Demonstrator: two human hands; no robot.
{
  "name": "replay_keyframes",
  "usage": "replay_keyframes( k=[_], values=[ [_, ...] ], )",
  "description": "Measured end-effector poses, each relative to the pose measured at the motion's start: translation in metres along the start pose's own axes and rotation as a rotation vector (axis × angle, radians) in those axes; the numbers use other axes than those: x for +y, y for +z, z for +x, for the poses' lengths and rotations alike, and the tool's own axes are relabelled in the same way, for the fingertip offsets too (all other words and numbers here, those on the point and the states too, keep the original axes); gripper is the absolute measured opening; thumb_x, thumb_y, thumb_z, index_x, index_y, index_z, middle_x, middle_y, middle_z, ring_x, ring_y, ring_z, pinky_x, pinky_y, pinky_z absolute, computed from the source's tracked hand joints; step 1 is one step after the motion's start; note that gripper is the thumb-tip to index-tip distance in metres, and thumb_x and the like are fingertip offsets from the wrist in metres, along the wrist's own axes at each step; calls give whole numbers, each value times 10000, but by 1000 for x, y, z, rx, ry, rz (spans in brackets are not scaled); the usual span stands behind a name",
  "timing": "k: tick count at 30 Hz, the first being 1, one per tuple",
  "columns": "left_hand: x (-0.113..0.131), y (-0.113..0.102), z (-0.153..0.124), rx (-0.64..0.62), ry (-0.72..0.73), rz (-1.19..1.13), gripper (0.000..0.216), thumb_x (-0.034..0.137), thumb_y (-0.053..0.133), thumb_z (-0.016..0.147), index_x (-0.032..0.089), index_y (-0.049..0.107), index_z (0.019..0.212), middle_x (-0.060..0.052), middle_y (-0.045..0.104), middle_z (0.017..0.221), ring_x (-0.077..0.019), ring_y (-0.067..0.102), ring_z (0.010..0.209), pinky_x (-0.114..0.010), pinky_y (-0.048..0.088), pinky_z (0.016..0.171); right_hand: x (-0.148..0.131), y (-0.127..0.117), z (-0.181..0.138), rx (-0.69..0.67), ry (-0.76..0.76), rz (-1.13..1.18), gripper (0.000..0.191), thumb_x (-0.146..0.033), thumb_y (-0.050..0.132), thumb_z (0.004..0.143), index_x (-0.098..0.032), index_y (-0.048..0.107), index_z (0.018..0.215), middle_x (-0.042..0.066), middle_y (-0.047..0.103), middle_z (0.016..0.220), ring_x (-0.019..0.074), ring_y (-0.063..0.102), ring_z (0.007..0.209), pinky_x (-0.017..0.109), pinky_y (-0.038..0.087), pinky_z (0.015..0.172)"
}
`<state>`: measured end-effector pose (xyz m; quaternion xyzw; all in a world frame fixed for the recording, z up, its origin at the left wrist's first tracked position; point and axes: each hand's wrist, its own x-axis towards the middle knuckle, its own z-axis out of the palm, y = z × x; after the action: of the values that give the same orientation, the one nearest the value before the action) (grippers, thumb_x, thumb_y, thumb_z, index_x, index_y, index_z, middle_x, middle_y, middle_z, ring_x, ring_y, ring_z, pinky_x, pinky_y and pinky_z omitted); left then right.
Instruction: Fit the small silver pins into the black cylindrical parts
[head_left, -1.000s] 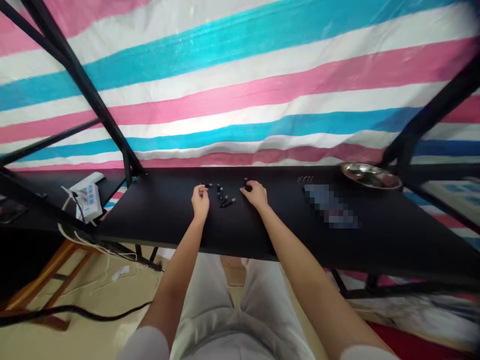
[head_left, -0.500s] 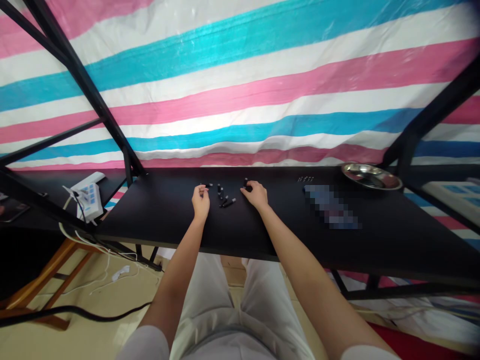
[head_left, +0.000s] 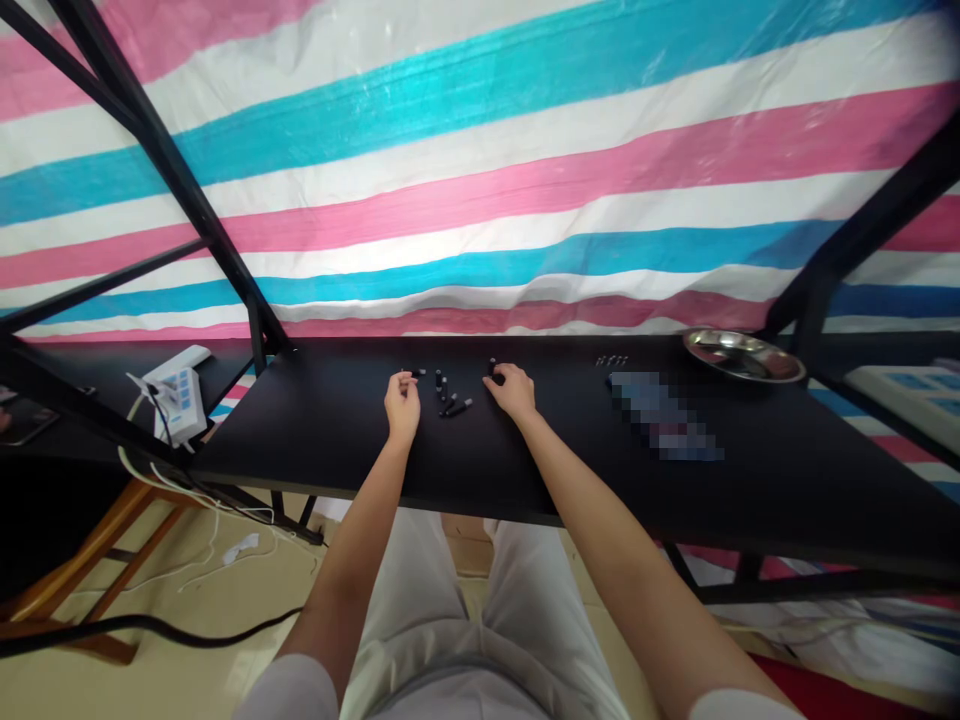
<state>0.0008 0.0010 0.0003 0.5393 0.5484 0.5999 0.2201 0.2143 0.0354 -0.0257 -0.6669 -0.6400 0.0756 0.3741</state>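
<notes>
Both hands rest on the black worktop (head_left: 337,430), toward its far edge. Left hand (head_left: 402,405): grip pinching a small dark cylinder (head_left: 414,373) at the fingertips. Right hand (head_left: 513,391): fingers curled onto another small dark piece (head_left: 493,369); too small to tell if it's actually pinched. Between the hands, a few loose dark cylinders (head_left: 452,405) lie on the worktop. Metal dish (head_left: 742,354) at the far right corner. White power strip (head_left: 177,392) off the left edge.
</notes>
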Motion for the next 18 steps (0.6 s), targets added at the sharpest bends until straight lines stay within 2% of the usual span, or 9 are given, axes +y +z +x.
replay_keyframes(
  k=[3,8,11,14,16,18],
  values=[
    [1,-2,-1,17,62,49,161,126,440,789,178,525,915,-46,621,850,-132,590,784,-286,456,801,0,-1,0,11,18,21,162,-298,538,754,-197,636,834,69,649,1009,241,565,941,375,394,835],
    [21,-1,-5,20,304,192,195,140,427,811,177,532,970,-59,616,897,-148,569,820,-315,438,837,-7,-16,-4,41,7,55,185,-319,507,776,-201,629,850,59,669,939,235,582,886,354,403,785],
    [44,8,-7,-121,442,213,226,180,426,834,181,533,1033,-51,609,910,-133,558,797,-281,442,811,-18,-30,-7,34,-93,28,187,-306,494,790,-197,625,867,60,671,909,229,584,854,344,388,770],
    [63,21,-6,-300,462,231,309,247,440,851,201,498,1151,-17,598,827,-107,536,664,-239,453,717,-30,-39,-13,49,-204,-52,203,-281,464,815,-189,622,904,71,671,889,226,573,827,358,351,786],
    [68,31,-5,-379,484,275,353,292,488,833,204,496,1175,-8,589,777,-120,542,674,-239,452,701,-34,-41,-18,52,-267,-102,218,-273,437,835,-183,622,908,84,671,890,224,566,823,366,326,800],
    [67,40,-5,-430,527,321,319,308,518,817,199,542,1116,-17,590,768,-146,557,741,-251,453,716,-33,-40,-24,65,-304,-135,232,-271,418,848,-176,618,917,93,670,893,222,561,821,369,307,812]
  ],
)
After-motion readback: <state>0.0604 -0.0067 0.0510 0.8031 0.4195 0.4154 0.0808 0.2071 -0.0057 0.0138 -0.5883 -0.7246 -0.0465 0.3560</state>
